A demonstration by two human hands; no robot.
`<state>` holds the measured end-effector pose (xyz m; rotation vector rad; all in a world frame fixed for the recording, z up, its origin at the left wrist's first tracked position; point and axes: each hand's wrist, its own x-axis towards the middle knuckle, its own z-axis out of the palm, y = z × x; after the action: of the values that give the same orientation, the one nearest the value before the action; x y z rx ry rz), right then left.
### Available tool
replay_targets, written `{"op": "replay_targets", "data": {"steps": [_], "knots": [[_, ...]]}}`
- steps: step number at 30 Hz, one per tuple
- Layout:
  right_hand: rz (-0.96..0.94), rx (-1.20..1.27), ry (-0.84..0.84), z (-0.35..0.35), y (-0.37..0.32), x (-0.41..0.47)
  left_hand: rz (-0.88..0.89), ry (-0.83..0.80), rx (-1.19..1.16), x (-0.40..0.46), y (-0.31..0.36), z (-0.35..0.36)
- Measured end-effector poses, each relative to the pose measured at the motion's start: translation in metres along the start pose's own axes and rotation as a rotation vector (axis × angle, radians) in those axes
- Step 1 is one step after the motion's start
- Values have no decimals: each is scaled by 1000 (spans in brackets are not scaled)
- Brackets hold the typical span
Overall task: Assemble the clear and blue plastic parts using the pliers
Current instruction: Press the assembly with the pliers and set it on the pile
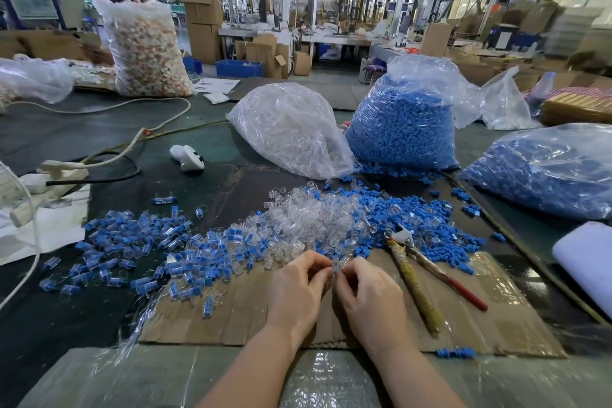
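Pinching a small clear part [334, 267] between them, both hands — left hand [298, 288], right hand [371, 298] — hover over the counter's cardboard. It looks light, stiff, slippery — best held at its edges. Pliers [417, 272] lie just right.

The small part [334, 267] pinched between the left hand [299, 286] and right hand [371, 296] is mostly hidden by fingertips. The near-right white sheet [586, 258] is cut off by the edge.
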<state>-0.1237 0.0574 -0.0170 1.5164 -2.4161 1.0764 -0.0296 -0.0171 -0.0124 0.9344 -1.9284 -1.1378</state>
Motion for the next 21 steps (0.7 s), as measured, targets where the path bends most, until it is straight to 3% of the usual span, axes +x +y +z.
{"op": "replay_targets", "data": {"steps": [8,21], "knots": [[-88,137,39,-5,-4,-2,-79,38,-134,3,1,-2],[-128,183,24,-7,-3,0,-22,32,-67,3,2,-2]]}}
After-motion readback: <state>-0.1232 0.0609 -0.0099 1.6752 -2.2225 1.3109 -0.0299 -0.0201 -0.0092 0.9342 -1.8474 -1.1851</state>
